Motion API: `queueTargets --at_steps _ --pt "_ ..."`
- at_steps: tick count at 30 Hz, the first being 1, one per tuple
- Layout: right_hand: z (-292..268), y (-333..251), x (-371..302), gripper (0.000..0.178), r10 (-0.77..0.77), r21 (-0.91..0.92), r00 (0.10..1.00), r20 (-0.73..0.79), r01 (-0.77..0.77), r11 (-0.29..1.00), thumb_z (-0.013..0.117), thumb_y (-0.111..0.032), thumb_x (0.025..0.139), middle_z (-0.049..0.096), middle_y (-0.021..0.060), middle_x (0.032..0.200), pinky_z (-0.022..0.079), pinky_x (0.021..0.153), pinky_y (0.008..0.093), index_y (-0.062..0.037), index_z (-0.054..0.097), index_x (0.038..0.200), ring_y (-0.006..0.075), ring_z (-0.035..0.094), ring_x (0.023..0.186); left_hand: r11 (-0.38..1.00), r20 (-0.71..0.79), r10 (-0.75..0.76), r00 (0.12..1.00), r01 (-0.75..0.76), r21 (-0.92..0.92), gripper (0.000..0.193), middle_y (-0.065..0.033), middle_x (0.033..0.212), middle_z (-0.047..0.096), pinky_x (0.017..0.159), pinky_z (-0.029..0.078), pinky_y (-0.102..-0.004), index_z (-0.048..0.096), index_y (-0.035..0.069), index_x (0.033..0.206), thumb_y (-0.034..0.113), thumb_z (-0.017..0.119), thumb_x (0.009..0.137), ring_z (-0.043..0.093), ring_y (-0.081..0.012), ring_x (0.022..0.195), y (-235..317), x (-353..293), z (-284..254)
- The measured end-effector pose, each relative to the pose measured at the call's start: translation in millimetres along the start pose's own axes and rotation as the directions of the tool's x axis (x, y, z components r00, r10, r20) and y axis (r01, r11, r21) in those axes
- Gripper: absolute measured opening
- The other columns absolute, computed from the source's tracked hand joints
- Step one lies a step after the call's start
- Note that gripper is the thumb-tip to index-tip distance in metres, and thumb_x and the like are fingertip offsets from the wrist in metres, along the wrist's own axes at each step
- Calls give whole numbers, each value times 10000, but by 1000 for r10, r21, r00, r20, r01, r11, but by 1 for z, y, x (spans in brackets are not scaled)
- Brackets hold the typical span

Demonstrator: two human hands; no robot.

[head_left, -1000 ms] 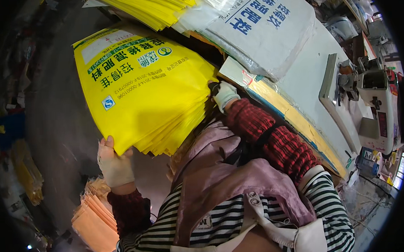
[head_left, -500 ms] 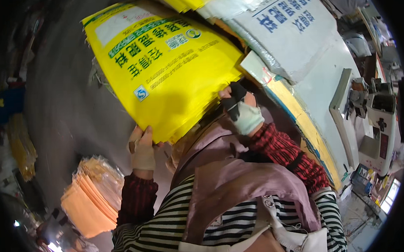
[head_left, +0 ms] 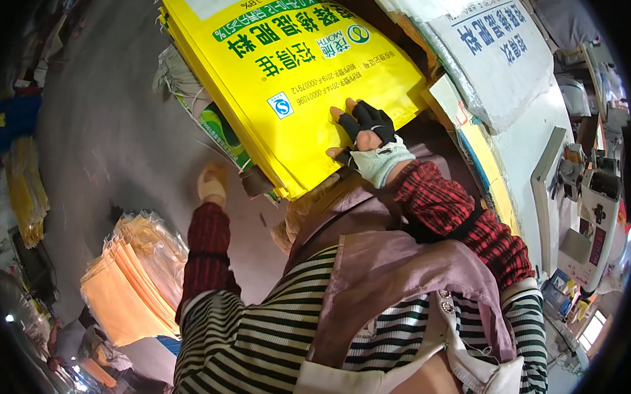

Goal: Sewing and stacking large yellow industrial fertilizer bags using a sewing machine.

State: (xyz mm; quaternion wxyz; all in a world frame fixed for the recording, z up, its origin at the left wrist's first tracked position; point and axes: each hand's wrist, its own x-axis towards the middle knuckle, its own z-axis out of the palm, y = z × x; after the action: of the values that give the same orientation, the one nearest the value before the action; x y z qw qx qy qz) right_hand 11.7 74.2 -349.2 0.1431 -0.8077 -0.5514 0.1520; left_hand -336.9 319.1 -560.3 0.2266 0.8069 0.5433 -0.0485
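Observation:
A stack of yellow printed bags (head_left: 289, 78) lies in front of me. My right hand (head_left: 369, 131), in a dark fingerless glove with a pale cuff, rests on its near right part with the fingers spread. My left hand (head_left: 213, 183) hangs apart from the stack, left of its near corner, over the grey floor. That hand is blurred, so its fingers do not show clearly. Below the yellow stack's left edge, a green printed piece (head_left: 221, 134) sticks out.
White bags with blue print (head_left: 493, 62) lie on a pale table (head_left: 524, 138) to the right, with a sewing machine (head_left: 591, 220) beyond. A bundle of orange sheets (head_left: 133, 289) stands at lower left. More yellow bags (head_left: 27, 195) hang or lie at far left.
My left hand has let go of the yellow stack's near corner and drawn away from it. My right hand has gone from the stack's edge to flat on top. The view has shifted.

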Motion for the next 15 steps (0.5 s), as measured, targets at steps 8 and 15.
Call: queueTargets --at_steps 8,15 --pt "2 -27 -7 545 114 -10 987 110 -113 994 590 -403 801 522 172 1234 435 919 402 -115 525 1259 326 517 1090 752 406 413 815 -557 353 557 -112 1410 418 1043 357 -398 361 136 1402 429 381 929 430 -279 1268 -13 23 125" --pt "20 -7 -10 669 87 -94 993 76 -80 992 614 -426 783 452 234 1329 359 1027 402 -58 453 1319 355 436 1235 586 330 762 558 -810 16 590 -76 1514 242 1121 232 -377 226 128 1458 421 335 958 246 -256 1377 142 39 68"
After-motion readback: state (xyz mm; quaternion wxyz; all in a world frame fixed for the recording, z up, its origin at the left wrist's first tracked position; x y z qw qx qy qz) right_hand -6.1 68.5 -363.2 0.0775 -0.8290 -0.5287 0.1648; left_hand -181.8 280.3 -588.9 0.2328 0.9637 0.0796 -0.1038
